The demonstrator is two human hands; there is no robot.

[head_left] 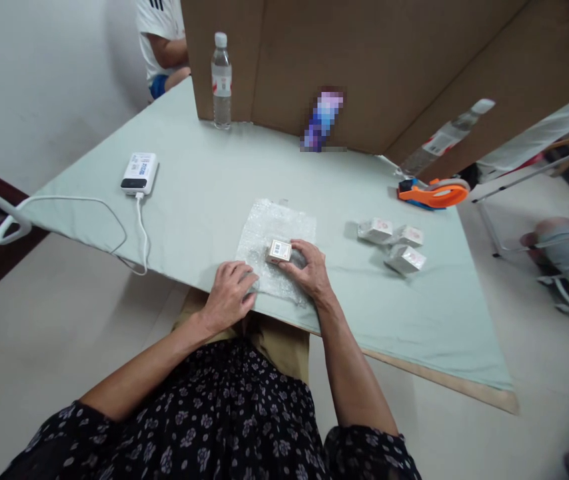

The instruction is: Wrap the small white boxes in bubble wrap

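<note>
A sheet of clear bubble wrap (pixel 259 227) lies flat on the green cloth in front of me. On its middle sits a small box (pixel 279 251) with a printed label on top. My right hand (pixel 310 270) grips the box from its right side, thumb in front and fingers behind. At the near left corner of the wrap, my left hand (pixel 229 293) has its fingers curled over the sheet's edge; part of that edge is hidden beneath them. Several small boxes in bubble wrap, one of them a wrapped box (pixel 405 259), stand to the right.
An orange tape dispenser (pixel 434 194) lies at the table's right edge. Water bottles, one a bottle (pixel 222 87), stand along the cardboard partition (pixel 284 60), with a blurred-out phone-like object (pixel 323 121). A white power bank (pixel 140 172) with a cable is at left. Another person (pixel 164 47) sits behind.
</note>
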